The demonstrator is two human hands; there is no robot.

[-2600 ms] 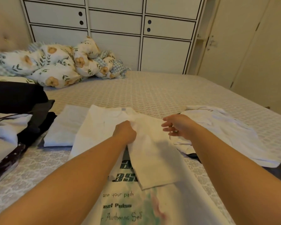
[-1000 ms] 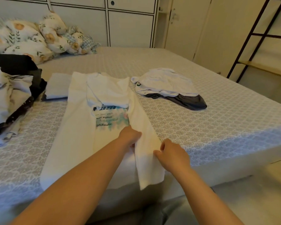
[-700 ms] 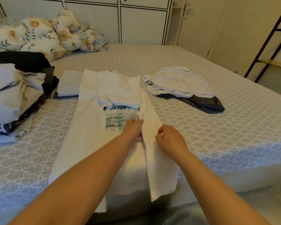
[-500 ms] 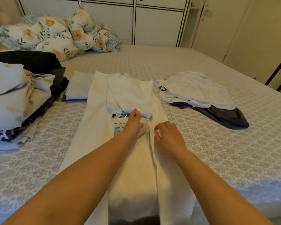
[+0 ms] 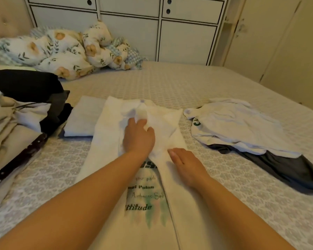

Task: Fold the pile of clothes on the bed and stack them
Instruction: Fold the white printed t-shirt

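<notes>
**Mia:** What is different now?

**Ben:** Both hands have slid up the white T-shirt from the bottom end near the edge of the bed. The left hand lies flat on the folded sleeves. The right hand lies flat on the folded right side. All the fingers are straight and hold nothing.

**Mia:** So where is the shirt?

**Ben:** Spread long in the middle of the bed, both sides folded in. I think it is smooth enough to fold in half next.

**Mia:** And the rest?

**Ben:** A messy pile waits on the left. Some light and dark clothes lie on the right.
</notes>
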